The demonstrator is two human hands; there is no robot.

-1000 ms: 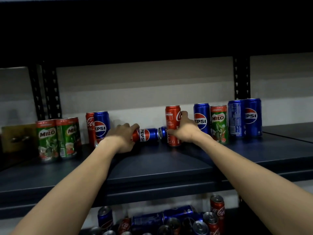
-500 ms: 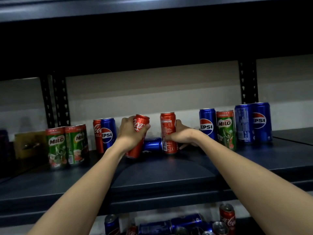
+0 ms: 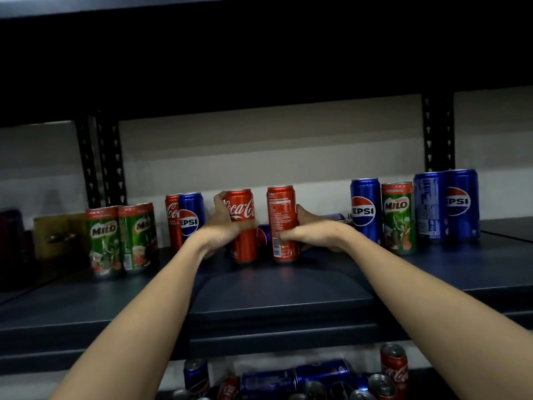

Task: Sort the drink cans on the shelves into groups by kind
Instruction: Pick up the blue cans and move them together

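I see my left hand [image 3: 223, 230] gripping one upright cola can [image 3: 241, 226] and my right hand [image 3: 313, 233] gripping another [image 3: 282, 223] at its 3 o'clock, both on the shelf [image 3: 274, 290].

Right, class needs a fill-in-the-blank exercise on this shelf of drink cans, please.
1. Each hand grips an upright ___ can: left hand, right hand.
2. Far left on the shelf stand two green ___ cans.
3. The Milo can on the right stands between blue ___ cans.

Missing words: Coca-Cola; Milo; Pepsi
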